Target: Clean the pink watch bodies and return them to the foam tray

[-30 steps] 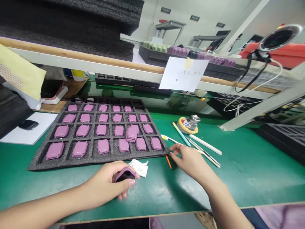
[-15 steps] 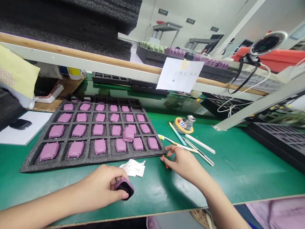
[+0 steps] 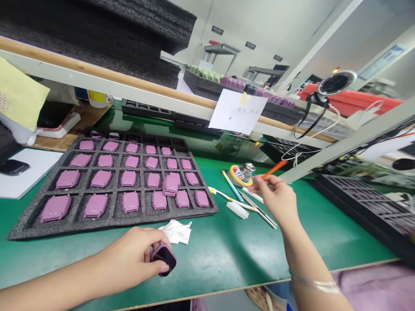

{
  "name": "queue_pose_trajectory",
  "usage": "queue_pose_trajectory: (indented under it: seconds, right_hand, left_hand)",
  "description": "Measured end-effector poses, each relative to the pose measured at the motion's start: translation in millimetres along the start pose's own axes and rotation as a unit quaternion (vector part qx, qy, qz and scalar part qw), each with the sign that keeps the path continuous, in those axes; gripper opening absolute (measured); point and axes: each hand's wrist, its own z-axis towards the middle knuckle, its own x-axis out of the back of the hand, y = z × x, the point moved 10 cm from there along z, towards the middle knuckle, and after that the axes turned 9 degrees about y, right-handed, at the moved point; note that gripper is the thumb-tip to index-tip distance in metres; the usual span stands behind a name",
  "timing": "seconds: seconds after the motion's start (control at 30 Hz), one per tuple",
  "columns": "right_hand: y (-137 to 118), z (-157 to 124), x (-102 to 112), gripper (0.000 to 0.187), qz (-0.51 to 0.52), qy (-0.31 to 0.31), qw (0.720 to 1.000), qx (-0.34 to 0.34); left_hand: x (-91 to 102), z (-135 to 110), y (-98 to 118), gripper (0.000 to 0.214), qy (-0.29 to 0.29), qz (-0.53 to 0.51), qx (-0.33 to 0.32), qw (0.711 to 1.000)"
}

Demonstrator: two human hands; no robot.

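My left hand (image 3: 138, 255) is closed around a purple smartwatch case (image 3: 164, 258), its black screen turned up and toward me, thumb on the screen's lower edge. A crumpled white wipe (image 3: 177, 232) lies just beyond that hand. My right hand (image 3: 275, 196) pinches a slim orange stick-like tool (image 3: 275, 169), its orange end pointing up and right. The fingertips are close to a round yellow-rimmed container (image 3: 234, 178) with a metal top; whether they touch it I cannot tell. A black foam tray (image 3: 112, 224) at left holds purple watch cases (image 3: 130, 201), one resting on top of others.
Between tray and right hand lie a toothbrush (image 3: 231, 201), a pale blue-green pen-like stick (image 3: 232, 186), thin metal tools (image 3: 261, 211) and a small frosted block (image 3: 237, 210). A shelf (image 3: 184, 99) with a hanging paper crosses above. A slotted black tray (image 3: 366, 207) stands at right.
My right hand has lifted from beside the tray's corner and moved right and away from me, carrying the orange tool. The frosted block now shows. My left hand keeps holding the watch.
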Motion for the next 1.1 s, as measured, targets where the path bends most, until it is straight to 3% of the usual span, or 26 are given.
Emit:
queue_pose_trajectory:
  seconds: [0.1, 0.27, 0.43, 0.67, 0.8, 0.93, 1.0, 1.1]
  right_hand:
    - [13, 33, 6, 0.035, 0.052, 0.062, 0.996, -0.038]
    - [24, 57, 1, 0.029, 0.067, 0.081, 0.992, -0.069]
    - [20, 51, 9, 0.027, 0.02, 0.112, 0.992, -0.059]
    - [-8, 31, 15, 0.021, 0.048, 0.076, 0.995, -0.037]
    - [-37, -24, 3, 0.023, 0.183, 0.086, 0.979, -0.001]
    - [-76, -128, -35, 0.029, 0.31, -0.041, 0.947, 0.071]
    - [-102, -180, -40, 0.011, 0.336, -0.089, 0.922, 0.172]
    - [-113, -218, -42, 0.013, 0.329, -0.108, 0.911, 0.222]
  left_hand:
    - [1.6, 0, 0, 0.026, 0.007, 0.004, -0.005, 1.0]
    - [-3.0, 1, -4, 0.022, -0.011, -0.007, 0.032, 0.999]
    - [6.9, 3, -2, 0.023, 0.026, 0.02, 0.018, 0.999]
    - [15.5, 4, 3, 0.024, 0.034, 0.02, 0.012, 0.999]
    - [14.2, 5, 6, 0.026, 0.032, 0.004, -0.006, 0.999]
    - [13.5, 4, 3, 0.029, 0.034, -0.001, -0.005, 0.999]
    - [14.7, 4, 5, 0.028, 0.04, 0.005, -0.01, 0.999]
    - [14.8, 4, 9, 0.024, 0.039, 0.015, -0.019, 0.999]
